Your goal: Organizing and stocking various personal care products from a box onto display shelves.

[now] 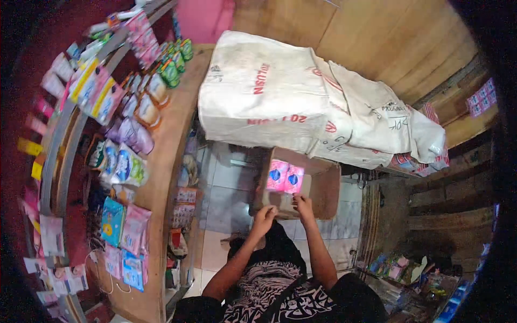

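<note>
Pink packs appear in the cardboard box. At its near side, left hand and right hand half-curl, grip unclear. White sacks lie beyond it.

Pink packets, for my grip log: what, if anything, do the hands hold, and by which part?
The right hand appears to hold the pink packets by their near right corner; whether the left hand grips anything cannot be told.

Pink packs block the left of the brown carton; its right is open.
</note>
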Tool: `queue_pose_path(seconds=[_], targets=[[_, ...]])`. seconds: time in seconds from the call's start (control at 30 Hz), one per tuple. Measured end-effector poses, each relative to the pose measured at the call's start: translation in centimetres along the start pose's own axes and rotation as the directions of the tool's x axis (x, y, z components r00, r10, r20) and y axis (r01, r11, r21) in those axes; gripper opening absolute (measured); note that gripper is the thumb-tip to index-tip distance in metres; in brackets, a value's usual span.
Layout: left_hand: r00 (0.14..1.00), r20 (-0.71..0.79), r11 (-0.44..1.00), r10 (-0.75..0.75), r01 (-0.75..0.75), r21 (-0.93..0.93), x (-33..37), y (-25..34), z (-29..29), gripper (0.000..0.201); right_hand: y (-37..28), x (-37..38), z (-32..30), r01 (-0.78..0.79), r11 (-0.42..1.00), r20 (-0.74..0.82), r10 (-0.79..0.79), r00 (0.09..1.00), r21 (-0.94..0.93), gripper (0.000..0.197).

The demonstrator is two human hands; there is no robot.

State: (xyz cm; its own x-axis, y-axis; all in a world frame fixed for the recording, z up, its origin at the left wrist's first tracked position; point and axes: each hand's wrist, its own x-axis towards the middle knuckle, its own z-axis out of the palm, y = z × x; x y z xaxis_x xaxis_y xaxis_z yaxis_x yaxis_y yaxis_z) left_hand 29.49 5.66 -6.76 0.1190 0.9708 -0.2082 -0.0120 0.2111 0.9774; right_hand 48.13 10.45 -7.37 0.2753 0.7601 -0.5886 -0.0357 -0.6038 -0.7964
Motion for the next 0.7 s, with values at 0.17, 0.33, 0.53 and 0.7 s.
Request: queue_pose_path(seconds=[0.17,0.33,0.53,0.7], targets=[[1.0,0.017,1.0,-0.019,0.018,0.016,4.7,-3.8,5.6,0.027,1.6,5.6,-4.8,-0.133,0.99,0.115,0.127,0.985,0.049,0.019],[0.916,0.035,0.819,-0.4,0.373,-0.436,10.3,-7.9,7.8,0.029,3.7,11.7,-6.8,-0.208,0.978,0.174,0.21,0.962,-0.028,0.02],[0.649,-0.064,0.501,-0.759,0.518,-0.693,11.7,-14.6,8.1,0.033,8.0,17.0,-5.4,-0.153,0.981,0.466,0.079,0.881,0.123,0.037],[0.807,-0.031,0.468,-0.589,0.31,-0.828,11.6,-18.5,7.9,0.033,10.6,20.5,0.1,-0.025,0.975,0.459,0.128,0.879,-0.223,0.044]])
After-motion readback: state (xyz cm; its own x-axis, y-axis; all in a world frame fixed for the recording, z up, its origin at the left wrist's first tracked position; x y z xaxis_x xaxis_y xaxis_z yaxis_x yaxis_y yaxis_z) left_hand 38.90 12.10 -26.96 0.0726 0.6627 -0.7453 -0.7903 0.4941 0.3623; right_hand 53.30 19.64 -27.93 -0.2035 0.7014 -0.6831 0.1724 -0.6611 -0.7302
